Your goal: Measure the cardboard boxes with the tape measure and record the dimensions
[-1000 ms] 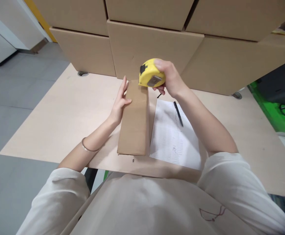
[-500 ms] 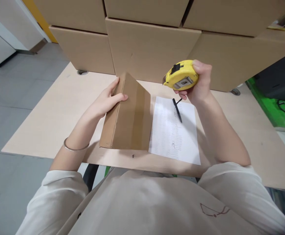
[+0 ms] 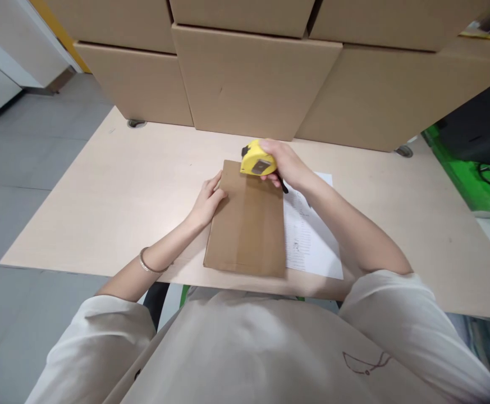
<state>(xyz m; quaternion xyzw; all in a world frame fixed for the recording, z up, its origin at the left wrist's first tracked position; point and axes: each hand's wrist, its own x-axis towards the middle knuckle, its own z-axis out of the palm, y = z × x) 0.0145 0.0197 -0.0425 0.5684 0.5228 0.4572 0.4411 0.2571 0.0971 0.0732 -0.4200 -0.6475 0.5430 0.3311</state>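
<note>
A small brown cardboard box (image 3: 247,224) lies with its broad face up on the pale wooden table (image 3: 101,191), close to the near edge. My left hand (image 3: 208,201) rests against the box's left side, fingers curled on its upper edge. My right hand (image 3: 284,164) is closed round a yellow tape measure (image 3: 256,159) held at the box's far right corner. A printed sheet of paper (image 3: 310,235) lies to the right of the box, partly under it and under my right forearm. A black pen (image 3: 282,185) peeks out beneath my right hand.
Large cardboard boxes (image 3: 253,78) are stacked along the table's far side. A green and black object (image 3: 476,168) stands at the right. Grey floor (image 3: 26,157) lies to the left. A bracelet (image 3: 147,264) circles my left wrist.
The box was tipped up on its edge half a second ago and now lies flat on a broader face. My right hand brought the tape measure down from the right to the box's far corner.
</note>
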